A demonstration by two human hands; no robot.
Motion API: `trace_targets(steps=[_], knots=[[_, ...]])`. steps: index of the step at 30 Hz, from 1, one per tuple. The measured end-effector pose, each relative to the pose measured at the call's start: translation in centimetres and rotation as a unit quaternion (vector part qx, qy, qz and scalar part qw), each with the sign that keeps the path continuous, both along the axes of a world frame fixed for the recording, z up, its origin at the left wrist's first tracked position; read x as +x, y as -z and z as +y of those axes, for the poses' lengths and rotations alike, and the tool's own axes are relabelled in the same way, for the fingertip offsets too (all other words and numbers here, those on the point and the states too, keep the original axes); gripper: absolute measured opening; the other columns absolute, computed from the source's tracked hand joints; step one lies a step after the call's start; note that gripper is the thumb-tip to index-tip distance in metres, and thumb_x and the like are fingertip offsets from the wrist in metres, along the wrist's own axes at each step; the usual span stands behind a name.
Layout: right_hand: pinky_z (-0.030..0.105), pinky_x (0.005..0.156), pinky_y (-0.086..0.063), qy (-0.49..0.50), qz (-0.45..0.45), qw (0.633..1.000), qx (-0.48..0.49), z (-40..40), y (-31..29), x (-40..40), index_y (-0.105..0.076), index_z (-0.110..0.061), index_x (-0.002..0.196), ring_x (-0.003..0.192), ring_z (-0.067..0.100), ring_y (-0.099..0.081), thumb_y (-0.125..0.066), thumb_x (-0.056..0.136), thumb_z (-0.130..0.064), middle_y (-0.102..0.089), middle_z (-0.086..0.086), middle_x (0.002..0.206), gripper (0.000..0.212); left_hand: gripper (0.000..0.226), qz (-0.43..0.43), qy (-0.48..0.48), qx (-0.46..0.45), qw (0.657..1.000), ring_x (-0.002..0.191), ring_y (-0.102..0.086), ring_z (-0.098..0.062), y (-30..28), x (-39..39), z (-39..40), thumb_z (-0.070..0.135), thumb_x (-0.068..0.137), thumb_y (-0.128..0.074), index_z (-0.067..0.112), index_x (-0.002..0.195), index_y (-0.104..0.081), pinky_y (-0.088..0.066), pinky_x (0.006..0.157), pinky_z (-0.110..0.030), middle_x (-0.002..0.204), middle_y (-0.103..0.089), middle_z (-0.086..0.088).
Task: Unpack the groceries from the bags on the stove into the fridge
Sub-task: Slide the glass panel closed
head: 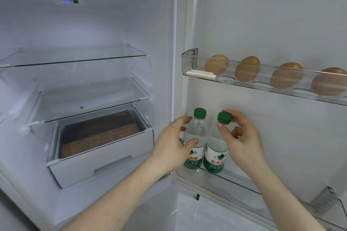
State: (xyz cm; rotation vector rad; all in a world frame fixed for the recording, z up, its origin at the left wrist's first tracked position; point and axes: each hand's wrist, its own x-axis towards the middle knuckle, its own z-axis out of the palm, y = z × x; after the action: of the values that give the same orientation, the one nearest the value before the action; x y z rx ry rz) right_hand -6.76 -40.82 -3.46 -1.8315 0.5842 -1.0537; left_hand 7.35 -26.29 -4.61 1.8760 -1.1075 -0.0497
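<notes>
Two water bottles [204, 140]: left hand [172, 148] grip wraps one, hiding its label; right hand [242, 140] pinches the other's cap.

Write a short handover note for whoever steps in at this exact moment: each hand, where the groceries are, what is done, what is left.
Left hand: gripping the left clear plastic water bottle with green cap at its body.
Right hand: pinching the cap of the right matching bottle.
Both bottles stand upright, side by side, in the lower clear door shelf.
Done: four brown eggs sit in the upper clear door tray.
Left: release the bottles; the bags are out of view, so remaining groceries are unknown.
</notes>
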Motion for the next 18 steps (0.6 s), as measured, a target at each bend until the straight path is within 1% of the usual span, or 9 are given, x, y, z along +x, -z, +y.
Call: trace_targets(steps=[2, 3, 6, 9, 11, 12, 13, 15, 18], knots=[[0.014, 0.056, -0.042, 0.013, 0.001, 1.0, -0.006, 0.2, 0.4, 0.1, -0.065, -0.034, 0.121, 0.054, 0.007, -0.042, -0.069, 0.097, -0.021, -0.068, -0.027, 0.107, 0.027, 0.056, 0.01, 0.001, -0.008, 1.0, 0.117, -0.055, 0.004, 0.3, -0.1, -0.1, 0.032, 0.092, -0.074, 0.034, 0.143, -0.049, -0.056, 0.094, -0.025, 0.134, -0.058, 0.022], [0.015, 0.055, -0.042, 0.02, 0.006, 1.0, -0.008, 0.3, 0.7, 0.1, -0.064, -0.034, 0.121, 0.054, 0.007, -0.042, -0.068, 0.098, -0.024, -0.068, -0.025, 0.105, 0.026, 0.055, 0.016, 0.001, -0.011, 1.0, 0.117, -0.055, 0.005, 0.4, -0.1, -0.1, 0.032, 0.093, -0.073, 0.034, 0.143, -0.05, -0.057, 0.094, -0.026, 0.133, -0.059, 0.022], [0.019, 0.056, -0.044, 0.025, 0.022, 0.999, -0.01, 0.4, 0.9, -0.1, -0.062, -0.038, 0.124, 0.054, 0.008, -0.043, -0.068, 0.098, -0.031, -0.068, -0.007, 0.101, 0.027, 0.058, 0.02, 0.005, -0.013, 1.0, 0.119, -0.056, 0.003, 0.8, -0.2, -0.1, 0.033, 0.093, -0.073, 0.033, 0.145, -0.048, -0.058, 0.096, -0.03, 0.133, -0.059, 0.021], [0.026, 0.06, -0.047, 0.019, 0.057, 0.998, -0.016, 0.4, 0.5, -0.5, -0.059, -0.043, 0.121, 0.053, 0.007, -0.044, -0.071, 0.095, -0.033, -0.071, -0.006, 0.096, 0.031, 0.062, 0.014, 0.009, -0.001, 1.0, 0.12, -0.055, 0.003, 0.8, 0.0, 0.0, 0.036, 0.091, -0.074, 0.034, 0.146, -0.045, -0.056, 0.099, -0.032, 0.135, -0.058, 0.022], [0.03, 0.061, -0.047, 0.008, 0.089, 0.996, -0.017, 0.5, 0.6, -0.9, -0.057, -0.045, 0.119, 0.052, 0.005, -0.046, -0.073, 0.093, -0.036, -0.07, 0.001, 0.089, 0.032, 0.068, 0.012, 0.013, 0.005, 1.0, 0.121, -0.055, 0.003, 0.6, 0.0, -0.1, 0.04, 0.088, -0.076, 0.035, 0.147, -0.043, -0.055, 0.1, -0.033, 0.136, -0.057, 0.022], [0.03, 0.061, -0.046, -0.006, 0.099, 0.995, -0.018, 0.6, 0.8, -1.0, -0.058, -0.045, 0.118, 0.052, 0.004, -0.048, -0.073, 0.092, -0.036, -0.071, -0.002, 0.089, 0.031, 0.07, 0.012, 0.018, 0.007, 1.0, 0.12, -0.055, 0.003, 0.5, 0.0, -0.3, 0.042, 0.087, -0.076, 0.035, 0.147, -0.042, -0.055, 0.1, -0.033, 0.135, -0.058, 0.023], [0.028, 0.061, -0.046, -0.023, 0.103, 0.994, -0.014, 0.8, 1.0, -1.1, -0.058, -0.045, 0.117, 0.052, 0.003, -0.05, -0.073, 0.093, -0.035, -0.073, -0.008, 0.091, 0.031, 0.071, 0.013, 0.023, 0.01, 1.0, 0.12, -0.055, 0.004, 0.2, -0.1, -0.4, 0.043, 0.086, -0.077, 0.036, 0.147, -0.041, -0.054, 0.101, -0.033, 0.134, -0.059, 0.023], [0.027, 0.064, -0.049, -0.046, 0.104, 0.993, -0.008, 0.9, 1.4, -1.2, -0.056, -0.051, 0.116, 0.053, 0.003, -0.056, -0.074, 0.092, -0.033, -0.073, -0.026, 0.1, 0.036, 0.072, 0.01, 0.034, 0.018, 0.999, 0.12, -0.056, 0.001, -0.2, -0.2, -1.0, 0.044, 0.085, -0.077, 0.038, 0.146, -0.04, -0.053, 0.103, -0.034, 0.133, -0.061, 0.022], [0.026, 0.064, -0.052, -0.058, 0.105, 0.993, -0.015, 1.1, 1.3, -1.6, -0.051, -0.06, 0.113, 0.059, 0.004, -0.063, -0.075, 0.092, -0.032, -0.07, -0.034, 0.103, 0.043, 0.072, -0.005, 0.04, 0.033, 0.999, 0.121, -0.058, -0.004, -0.4, 0.0, -1.6, 0.045, 0.085, -0.075, 0.04, 0.146, -0.038, -0.052, 0.104, -0.037, 0.136, -0.061, 0.018]])
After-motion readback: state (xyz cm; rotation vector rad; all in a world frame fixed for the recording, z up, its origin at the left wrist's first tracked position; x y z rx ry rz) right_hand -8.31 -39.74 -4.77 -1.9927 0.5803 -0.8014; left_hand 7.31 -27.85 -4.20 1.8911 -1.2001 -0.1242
